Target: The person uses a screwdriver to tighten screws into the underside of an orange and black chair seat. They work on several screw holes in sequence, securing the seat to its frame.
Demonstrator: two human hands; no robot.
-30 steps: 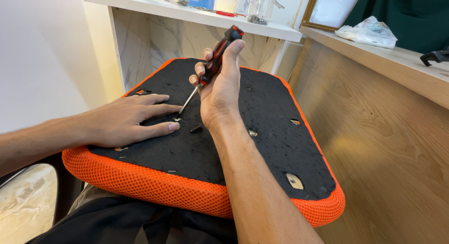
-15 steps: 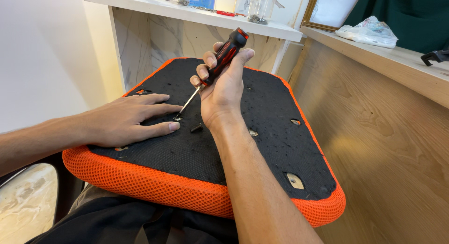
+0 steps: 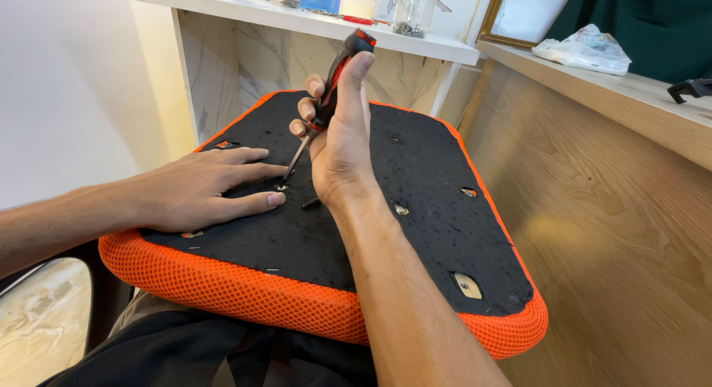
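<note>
An orange mesh seat cushion (image 3: 245, 294) lies upside down on my lap, its black fabric underside (image 3: 415, 164) facing up. My right hand (image 3: 343, 139) grips a red and black screwdriver (image 3: 334, 83), tilted, with its tip in a screw (image 3: 280, 185) near the middle of the underside. My left hand (image 3: 204, 190) rests flat on the black fabric, fingers spread either side of that screw. A small dark loose screw (image 3: 310, 203) lies beside my right wrist.
Several holes in the black fabric show wood, such as one (image 3: 467, 285) near the front right. A white shelf (image 3: 311, 20) with jars and small items runs behind. A wooden counter (image 3: 623, 98) with a plastic bag (image 3: 586, 50) stands on the right.
My right hand has turned slightly on the screwdriver handle, thumb now straight up along it. The left hand and the cushion have stayed put.
</note>
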